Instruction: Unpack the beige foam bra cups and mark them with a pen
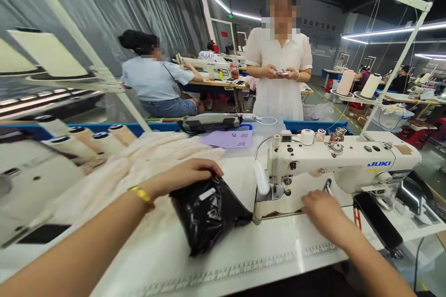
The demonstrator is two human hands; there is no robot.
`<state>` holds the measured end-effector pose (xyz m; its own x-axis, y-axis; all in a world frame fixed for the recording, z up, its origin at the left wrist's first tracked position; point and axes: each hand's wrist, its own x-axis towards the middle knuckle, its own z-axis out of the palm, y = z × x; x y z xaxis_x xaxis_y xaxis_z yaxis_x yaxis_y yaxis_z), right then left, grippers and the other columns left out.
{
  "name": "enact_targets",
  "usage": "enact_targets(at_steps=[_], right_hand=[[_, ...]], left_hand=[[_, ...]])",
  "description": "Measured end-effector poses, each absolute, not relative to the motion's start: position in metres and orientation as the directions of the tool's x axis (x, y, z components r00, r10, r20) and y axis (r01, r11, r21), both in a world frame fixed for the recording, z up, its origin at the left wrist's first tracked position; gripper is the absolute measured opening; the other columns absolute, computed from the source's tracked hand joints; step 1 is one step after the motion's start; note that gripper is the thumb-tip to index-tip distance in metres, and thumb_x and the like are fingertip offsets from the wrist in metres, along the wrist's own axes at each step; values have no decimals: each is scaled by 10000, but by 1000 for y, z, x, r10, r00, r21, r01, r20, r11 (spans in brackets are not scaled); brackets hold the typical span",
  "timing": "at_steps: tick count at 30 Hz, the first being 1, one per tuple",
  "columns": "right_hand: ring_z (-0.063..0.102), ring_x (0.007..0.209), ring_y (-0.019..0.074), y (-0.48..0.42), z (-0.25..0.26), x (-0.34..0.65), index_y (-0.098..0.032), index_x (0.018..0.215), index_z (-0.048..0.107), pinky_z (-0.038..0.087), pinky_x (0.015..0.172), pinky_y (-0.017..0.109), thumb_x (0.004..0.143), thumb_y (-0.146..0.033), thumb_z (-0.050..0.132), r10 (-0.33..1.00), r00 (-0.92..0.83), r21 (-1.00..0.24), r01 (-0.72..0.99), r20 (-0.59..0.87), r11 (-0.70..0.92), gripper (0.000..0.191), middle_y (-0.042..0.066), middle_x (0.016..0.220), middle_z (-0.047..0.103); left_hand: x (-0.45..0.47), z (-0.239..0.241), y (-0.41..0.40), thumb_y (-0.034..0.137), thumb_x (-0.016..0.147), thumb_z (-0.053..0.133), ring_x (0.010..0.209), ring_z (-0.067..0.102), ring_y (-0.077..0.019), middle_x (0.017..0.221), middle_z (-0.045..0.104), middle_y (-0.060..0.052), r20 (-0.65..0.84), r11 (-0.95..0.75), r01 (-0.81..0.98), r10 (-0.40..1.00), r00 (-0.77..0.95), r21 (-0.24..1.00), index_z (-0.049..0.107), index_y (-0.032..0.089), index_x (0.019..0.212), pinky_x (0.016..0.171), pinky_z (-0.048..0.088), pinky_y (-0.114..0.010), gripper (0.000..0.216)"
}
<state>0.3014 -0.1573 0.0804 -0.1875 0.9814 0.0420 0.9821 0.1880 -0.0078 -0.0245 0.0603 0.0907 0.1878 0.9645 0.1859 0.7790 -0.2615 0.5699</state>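
Note:
My left hand rests on top of a shiny black plastic bag that lies on the white sewing table; a gold bracelet sits on that wrist. My right hand lies fingers-down on the table by the bed of a white JUKI sewing machine, near the needle area, and I cannot see anything in it. Cream fabric is heaped to the left of the bag, partly under my left arm.
A purple paper and a grey device lie at the table's far side. Thread cones stand at left. A person in white stands beyond the table with a phone; another sits at a machine behind.

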Motion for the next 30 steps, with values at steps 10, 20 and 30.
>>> enact_targets(at_steps=[10,20,30], right_hand=[[706,1020,297,-183,40,398,-98,1380,626,536,806,366,973,-45,412,968,250,88,964,30,-252,463,204,1205,694],[663,1242,338,-100,-73,506,-334,1322,744,580,893,455,837,-18,439,904,-395,187,912,167,364,655,86,1368,725],[725,1001,345,-110,-49,482,-239,1069,795,580,861,492,919,-222,523,850,-388,90,920,358,382,311,159,1155,773]], left_hand=[[-46,55,-55,516,915,608,1130,612,-376,1156,688,-151,545,-388,875,818,183,289,675,188,1181,1038,498,-552,428],[-34,9,-136,248,952,667,1010,595,-325,1069,675,-110,353,-173,872,936,0,458,645,187,1051,902,516,-499,119],[-37,20,-128,255,921,644,984,641,-267,981,724,-48,222,-198,773,972,76,603,771,257,1008,888,483,-431,154]])
